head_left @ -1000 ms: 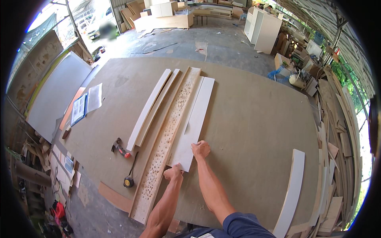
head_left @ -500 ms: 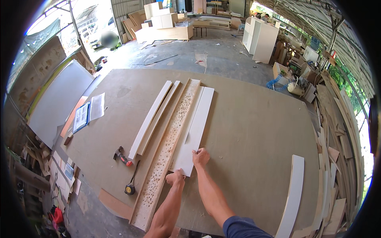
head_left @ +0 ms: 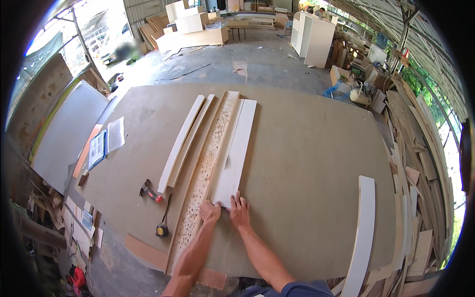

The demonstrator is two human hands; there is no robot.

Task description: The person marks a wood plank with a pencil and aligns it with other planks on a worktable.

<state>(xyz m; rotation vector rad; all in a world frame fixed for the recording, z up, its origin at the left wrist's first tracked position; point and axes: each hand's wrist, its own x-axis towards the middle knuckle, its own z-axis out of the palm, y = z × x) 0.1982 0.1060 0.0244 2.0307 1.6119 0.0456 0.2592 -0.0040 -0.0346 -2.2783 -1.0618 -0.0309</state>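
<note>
Two long white boards [head_left: 241,153] lie side by side along a long wooden trough [head_left: 206,163] whose floor is covered with small holes. My left hand [head_left: 210,211] is closed at their near left corner, against the trough's right wall, its thumb along the board end. What its curled fingers grip is partly hidden. At the near right corner, my right hand [head_left: 240,213] rests with its fingers stretched out over the board end. Left of the trough lie two narrow white-faced strips [head_left: 182,143], a claw hammer [head_left: 150,191] and a tape measure [head_left: 162,230].
All this lies on a large brown worktable [head_left: 302,163]. Another white strip [head_left: 362,222] lies at its right edge, beside stacked offcuts [head_left: 420,163]. A blue folder [head_left: 97,150] with papers is at the left. An air compressor [head_left: 360,97] and a white cabinet [head_left: 311,39] stand beyond.
My right hand has slid from the boards' right edge to their near end and its fingers have straightened. My left hand has shifted left to the corner by the trough. The view has shifted slightly.
</note>
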